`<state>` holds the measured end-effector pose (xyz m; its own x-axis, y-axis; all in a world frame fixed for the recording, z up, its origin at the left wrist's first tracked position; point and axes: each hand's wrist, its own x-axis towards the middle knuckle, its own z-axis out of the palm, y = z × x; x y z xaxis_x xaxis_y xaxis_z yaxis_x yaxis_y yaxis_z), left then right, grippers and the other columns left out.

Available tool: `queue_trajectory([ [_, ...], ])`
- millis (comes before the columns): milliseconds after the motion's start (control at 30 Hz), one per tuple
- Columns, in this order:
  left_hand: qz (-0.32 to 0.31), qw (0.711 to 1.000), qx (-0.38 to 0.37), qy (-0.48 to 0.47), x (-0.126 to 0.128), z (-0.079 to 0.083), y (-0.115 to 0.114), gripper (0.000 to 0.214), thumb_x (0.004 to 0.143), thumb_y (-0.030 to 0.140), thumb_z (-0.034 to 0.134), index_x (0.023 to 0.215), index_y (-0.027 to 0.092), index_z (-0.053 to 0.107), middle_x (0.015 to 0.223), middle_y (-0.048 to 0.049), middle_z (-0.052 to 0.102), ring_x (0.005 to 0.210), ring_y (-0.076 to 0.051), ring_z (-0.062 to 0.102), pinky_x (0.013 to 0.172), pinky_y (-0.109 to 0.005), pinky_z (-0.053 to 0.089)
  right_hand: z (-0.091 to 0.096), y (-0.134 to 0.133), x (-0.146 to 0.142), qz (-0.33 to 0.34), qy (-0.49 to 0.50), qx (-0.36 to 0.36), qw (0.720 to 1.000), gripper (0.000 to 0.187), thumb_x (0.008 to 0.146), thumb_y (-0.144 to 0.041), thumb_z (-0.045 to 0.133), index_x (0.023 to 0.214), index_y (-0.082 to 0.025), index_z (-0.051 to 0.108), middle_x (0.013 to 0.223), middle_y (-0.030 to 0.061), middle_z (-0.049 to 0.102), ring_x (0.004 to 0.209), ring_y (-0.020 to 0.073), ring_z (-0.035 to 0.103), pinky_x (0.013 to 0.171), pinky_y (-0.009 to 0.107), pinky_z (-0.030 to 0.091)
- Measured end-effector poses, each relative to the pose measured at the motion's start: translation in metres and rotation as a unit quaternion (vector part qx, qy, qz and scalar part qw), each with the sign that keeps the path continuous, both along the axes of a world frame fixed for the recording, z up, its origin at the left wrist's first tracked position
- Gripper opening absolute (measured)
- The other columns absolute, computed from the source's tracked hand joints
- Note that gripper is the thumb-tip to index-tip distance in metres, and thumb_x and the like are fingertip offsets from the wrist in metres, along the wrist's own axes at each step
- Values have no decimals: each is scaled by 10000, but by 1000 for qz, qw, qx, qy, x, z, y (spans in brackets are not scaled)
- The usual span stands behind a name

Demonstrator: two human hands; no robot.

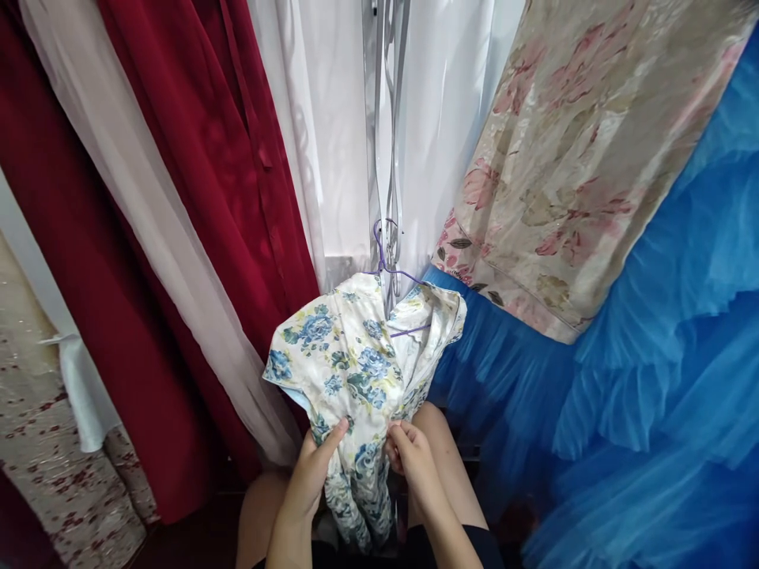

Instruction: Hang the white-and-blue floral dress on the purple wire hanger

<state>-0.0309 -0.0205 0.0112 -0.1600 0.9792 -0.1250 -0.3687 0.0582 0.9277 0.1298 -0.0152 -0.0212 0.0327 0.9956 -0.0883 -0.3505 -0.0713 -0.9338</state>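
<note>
A white dress with blue flowers (361,356) hangs in front of me on a purple hanger (398,273). The hanger's hook is up among several pale ribbons (388,142). My left hand (317,466) grips the dress at the waist on its left side, thumb on the front and fingers hidden behind the cloth. On the other side, my right hand (409,454) pinches the fabric near the waist with bent fingers. Below both hands the skirt falls in folds between my knees. One sleeve spreads to the left, and the neckline gapes at the right.
Dark red cloth (207,158) and a pale pink drape (154,197) hang at the left, beside a sequined garment (53,442). White cloth (337,118) hangs behind. To the right are a beige floral garment (569,174) and a ruffled blue tulle skirt (652,395).
</note>
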Motion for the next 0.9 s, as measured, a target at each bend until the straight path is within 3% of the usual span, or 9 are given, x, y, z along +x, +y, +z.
queue_trajectory([
  [100,195,977,78,40,-13,-14,12,430,737,348,787,1110,180,656,1131,-102,707,1143,-295,634,1008,-419,484,0,-5,9,-25,-19,5,999,392,774,-499,670,590,-191,510,459,-52,415,450,76,270,465,250,152],
  [167,350,918,154,106,-19,-23,17,410,720,311,778,1085,192,634,1110,-76,673,1092,-257,621,974,-378,476,1,-9,12,-30,-44,10,999,408,791,-478,661,551,-194,494,446,-49,406,451,77,262,472,257,162],
  [233,403,874,206,178,-15,-29,18,338,739,281,754,1039,198,622,1055,-55,649,1013,-221,611,925,-339,474,4,-11,11,-23,-63,19,998,404,796,-463,655,538,-194,500,431,-45,411,440,80,268,475,262,181],
  [267,367,879,221,208,-9,-30,16,282,765,267,729,1017,198,622,1018,-49,646,973,-211,611,899,-327,476,6,-12,10,-20,-68,24,997,395,795,-459,654,540,-194,510,420,-44,415,432,82,272,475,264,192],
  [367,97,936,223,254,20,-31,7,237,789,205,684,1023,190,648,954,-56,673,915,-217,633,856,-322,488,13,-14,4,-10,-73,41,996,360,783,-438,666,555,-190,538,407,-42,430,419,90,302,476,263,229],
  [433,-24,949,201,243,42,-31,1,293,769,176,689,1060,181,662,976,-74,694,934,-235,645,857,-326,489,16,-16,2,-9,-73,48,996,331,775,-417,679,576,-178,565,422,-38,451,426,95,338,480,256,256],
  [567,-51,955,183,230,69,-32,-2,11,818,173,620,830,174,621,788,-31,653,790,-201,617,739,-277,465,14,-17,6,-19,-72,51,996,287,759,-407,706,654,-150,633,443,-39,464,427,97,350,467,245,251],
  [700,-57,951,187,238,69,-36,1,210,869,231,577,681,184,495,630,19,515,632,-150,514,622,-237,395,24,-7,17,-20,-69,66,995,327,751,-412,730,584,-166,593,442,-46,438,429,88,322,463,251,235],
  [900,-34,948,147,279,59,-59,-4,252,834,271,640,673,183,469,626,32,444,635,-136,458,609,-224,344,90,32,24,-62,-98,135,984,291,770,-364,710,587,-164,605,454,-55,427,443,87,322,465,248,225],
])
